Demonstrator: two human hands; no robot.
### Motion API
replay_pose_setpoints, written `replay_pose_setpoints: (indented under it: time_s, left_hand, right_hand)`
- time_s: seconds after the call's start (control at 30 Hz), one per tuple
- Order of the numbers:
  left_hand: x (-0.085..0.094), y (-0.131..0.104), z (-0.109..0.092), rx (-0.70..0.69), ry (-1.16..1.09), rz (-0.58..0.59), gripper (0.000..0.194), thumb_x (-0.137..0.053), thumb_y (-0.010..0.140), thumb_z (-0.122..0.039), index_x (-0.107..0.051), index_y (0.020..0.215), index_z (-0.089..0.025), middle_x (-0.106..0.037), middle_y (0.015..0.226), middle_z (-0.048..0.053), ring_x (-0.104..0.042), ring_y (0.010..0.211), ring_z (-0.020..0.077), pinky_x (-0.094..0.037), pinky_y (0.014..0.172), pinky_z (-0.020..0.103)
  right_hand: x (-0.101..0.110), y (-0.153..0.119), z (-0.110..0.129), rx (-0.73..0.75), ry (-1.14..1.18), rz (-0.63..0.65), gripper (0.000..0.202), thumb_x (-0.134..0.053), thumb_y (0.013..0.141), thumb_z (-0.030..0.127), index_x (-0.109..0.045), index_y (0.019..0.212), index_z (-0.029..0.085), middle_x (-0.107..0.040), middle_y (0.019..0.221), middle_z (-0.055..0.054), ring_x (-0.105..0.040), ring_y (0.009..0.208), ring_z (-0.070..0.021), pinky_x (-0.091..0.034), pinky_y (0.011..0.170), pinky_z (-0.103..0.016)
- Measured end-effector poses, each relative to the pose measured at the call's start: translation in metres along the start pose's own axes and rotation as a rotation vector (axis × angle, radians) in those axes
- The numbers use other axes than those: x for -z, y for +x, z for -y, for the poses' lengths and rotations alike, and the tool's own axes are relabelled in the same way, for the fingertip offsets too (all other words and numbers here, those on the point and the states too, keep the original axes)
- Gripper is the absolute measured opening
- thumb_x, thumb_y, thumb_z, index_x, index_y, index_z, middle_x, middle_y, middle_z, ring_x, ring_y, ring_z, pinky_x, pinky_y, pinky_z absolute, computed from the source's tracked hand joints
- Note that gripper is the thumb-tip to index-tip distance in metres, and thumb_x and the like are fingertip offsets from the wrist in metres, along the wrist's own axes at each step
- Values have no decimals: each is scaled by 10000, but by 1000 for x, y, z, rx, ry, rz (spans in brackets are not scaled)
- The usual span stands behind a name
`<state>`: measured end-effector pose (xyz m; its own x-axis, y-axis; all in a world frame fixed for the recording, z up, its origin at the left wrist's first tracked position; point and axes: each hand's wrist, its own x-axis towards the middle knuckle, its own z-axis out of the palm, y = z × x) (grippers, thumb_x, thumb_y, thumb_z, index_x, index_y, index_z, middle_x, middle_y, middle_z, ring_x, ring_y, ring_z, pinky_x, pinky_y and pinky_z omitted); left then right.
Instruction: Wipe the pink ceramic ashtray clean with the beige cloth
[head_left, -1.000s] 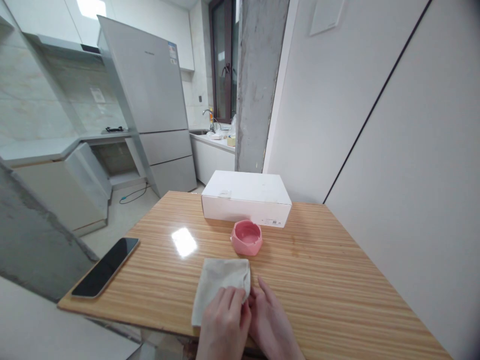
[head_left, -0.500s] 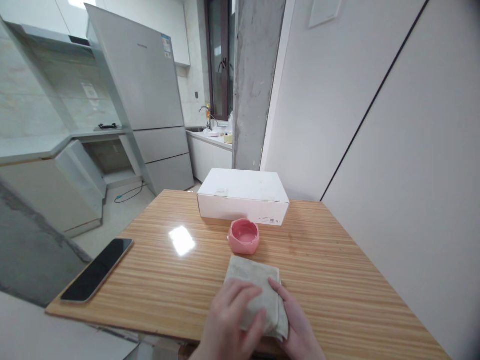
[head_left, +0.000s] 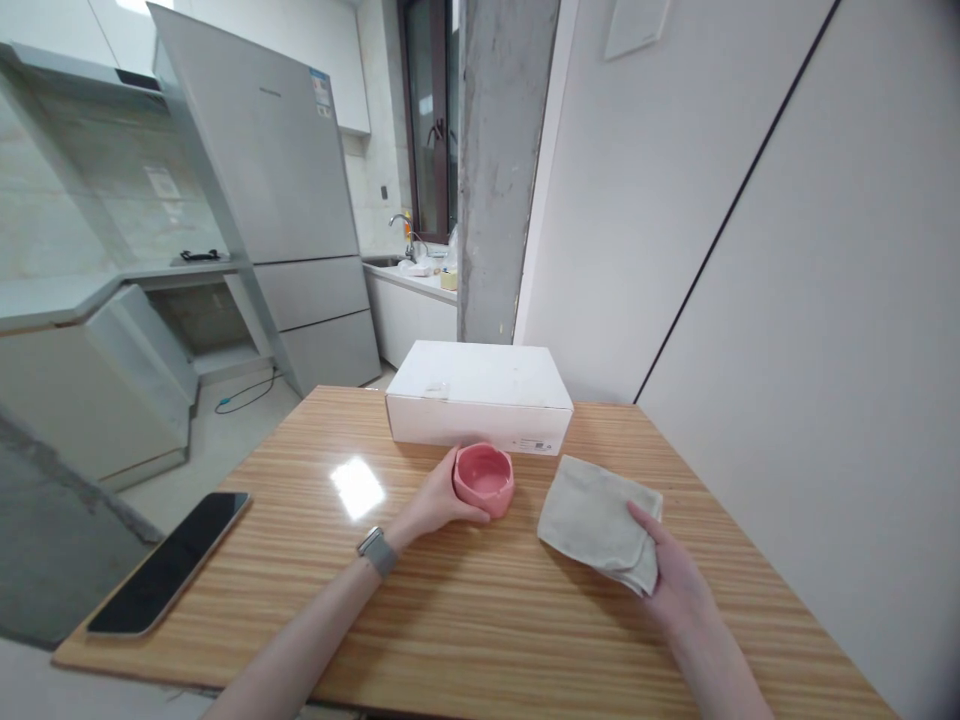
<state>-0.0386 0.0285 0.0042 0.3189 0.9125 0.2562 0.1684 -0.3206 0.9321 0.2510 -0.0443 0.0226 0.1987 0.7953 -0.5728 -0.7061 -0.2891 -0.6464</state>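
Observation:
A small pink ashtray (head_left: 486, 488), faceted and with dips in its rim, sits upright on the wooden table. My left hand (head_left: 436, 500) is wrapped round its left side, the thumb at the near side and the fingers behind. In my right hand (head_left: 679, 580) is a folded grey cloth (head_left: 596, 515), pinched at its right edge with the thumb on top. The cloth is held to the right of the ashtray, apart from it; the fingers beneath are hidden.
Right behind the ashtray lies a long white box (head_left: 480, 400). A black-screened phone (head_left: 172, 560) rests near the left edge of the table (head_left: 450, 640). A white wall (head_left: 787, 330) runs along the right side; a fridge (head_left: 262, 150) stands beyond.
My left hand has left the cloth and taken hold of the ashtray. My right hand has carried the cloth to the right and farther from me.

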Motion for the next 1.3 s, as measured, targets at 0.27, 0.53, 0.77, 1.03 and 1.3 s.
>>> replay_pose_setpoints:
  time_s: [0.27,0.53,0.77,1.03,1.3]
  left_hand:
    - [-6,4,1,-12,-1,-59,845,-896,486,-247,-511,1236,-187,-625,1228,95,-591,1114,264,-457,972,411]
    - [-1,5,0,-66,-127,-140,925,-876,476,-171,-423,1281,-214,-549,1328,107,-536,1212,283,-399,1057,449]
    - [-14,3,-5,-15,-150,-105,970,-867,455,-172,-390,1297,-239,-551,1320,96,-545,1202,298,-414,1045,470]
    - [-27,-1,-10,-58,-142,-150,951,-850,493,-180,-346,1297,-246,-517,1338,94,-519,1233,278,-377,1089,465]
    - [-34,-3,-5,-149,13,-266,951,-799,525,-129,-326,1341,-246,-490,1361,96,-503,1254,288,-367,1102,477]
  right_hand:
    - [-53,20,-6,49,-96,116,212,-637,814,211,-681,998,114,-788,891,-133,-746,895,-280,-592,838,-416]
    - [-95,23,-32,73,-119,263,274,-722,751,292,-726,973,132,-790,871,-116,-742,890,-287,-591,810,-393]
    - [-82,26,-47,437,-315,275,375,-817,638,435,-758,898,172,-784,937,-85,-672,1050,-324,-500,954,-419]
    - [-78,9,-58,1019,-905,699,453,-520,926,368,-507,1372,295,-423,1512,-20,-155,1481,-245,-117,1198,-488]
    - [-76,15,-67,1074,-1045,660,461,-469,946,263,-459,1406,288,-400,1526,4,-141,1484,-236,-151,1204,-508]
